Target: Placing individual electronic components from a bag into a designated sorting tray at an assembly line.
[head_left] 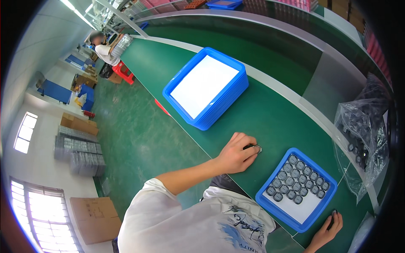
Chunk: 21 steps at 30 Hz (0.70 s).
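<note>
My left hand (237,154) is closed round a small dark round part, over the green worktop, left of a blue tray (260,197). Only a dark edge and a shiny rim of that part show between the fingers. The tray is lined with white and holds several round grey parts with black rims (290,181), set in rows toward its far side. Beyond the tray's near right corner, my right hand (331,231) rests low by the worktop with its fingers curled. Something small and dark shows at its fingertips, mostly hidden.
A stack of blue trays (223,107), white-lined on top, stands farther left on the green worktop (156,63). A clear plastic bag (363,143) of dark parts lies at the right. Behind runs a pale rail. A person (105,52) sits at the far end near a red stool (123,71).
</note>
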### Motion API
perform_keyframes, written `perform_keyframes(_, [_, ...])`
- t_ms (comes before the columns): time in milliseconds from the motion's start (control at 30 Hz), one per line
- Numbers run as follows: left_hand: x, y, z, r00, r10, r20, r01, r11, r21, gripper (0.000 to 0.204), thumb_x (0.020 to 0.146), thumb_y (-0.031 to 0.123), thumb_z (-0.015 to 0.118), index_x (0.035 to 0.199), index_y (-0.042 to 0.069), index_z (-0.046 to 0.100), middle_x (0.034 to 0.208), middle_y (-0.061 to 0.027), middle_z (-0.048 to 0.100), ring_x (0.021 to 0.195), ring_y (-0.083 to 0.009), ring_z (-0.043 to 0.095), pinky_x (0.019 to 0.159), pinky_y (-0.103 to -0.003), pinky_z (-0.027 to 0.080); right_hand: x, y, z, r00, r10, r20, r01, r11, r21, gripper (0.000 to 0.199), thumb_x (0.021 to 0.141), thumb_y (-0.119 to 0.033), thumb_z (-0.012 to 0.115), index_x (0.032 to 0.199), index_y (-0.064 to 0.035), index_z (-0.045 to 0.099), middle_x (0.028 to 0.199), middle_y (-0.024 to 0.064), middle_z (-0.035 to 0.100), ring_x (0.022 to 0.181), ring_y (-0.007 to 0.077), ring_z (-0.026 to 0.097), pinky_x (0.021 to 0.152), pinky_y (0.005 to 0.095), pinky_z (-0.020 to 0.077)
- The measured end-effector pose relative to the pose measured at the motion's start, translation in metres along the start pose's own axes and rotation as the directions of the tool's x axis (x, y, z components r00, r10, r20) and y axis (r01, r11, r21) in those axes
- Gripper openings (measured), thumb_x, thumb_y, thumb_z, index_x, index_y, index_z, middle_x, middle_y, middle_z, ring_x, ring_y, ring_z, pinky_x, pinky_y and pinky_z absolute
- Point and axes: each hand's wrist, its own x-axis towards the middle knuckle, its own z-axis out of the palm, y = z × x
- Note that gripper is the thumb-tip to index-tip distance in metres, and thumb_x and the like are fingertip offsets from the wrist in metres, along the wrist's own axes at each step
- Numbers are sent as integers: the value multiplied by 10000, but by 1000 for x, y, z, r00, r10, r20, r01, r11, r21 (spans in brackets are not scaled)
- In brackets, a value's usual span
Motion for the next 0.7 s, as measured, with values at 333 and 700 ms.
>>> perform_keyframes(333, [-2,12,-4,999,44,-2,-44,996,82,108,784,10,762,862,15,687,998,-119,637,830,-277,581,749,-406,447,-39,55,13,990,119,76,-127,985,118,184,987,-9,603,1161,39,637,1243,164,631,1161,311,606,1013,385,467])
perform_keyframes(700, [36,59,-23,999,-3,55,8,997,-82,167,722,-53,781,874,1,737,972,-137,660,840,-300,613,667,-395,497,19,-18,-11,997,-15,70,-2,972,237,183,836,45,721,1008,-1,677,1119,160,670,1052,328,642,921,391,503])
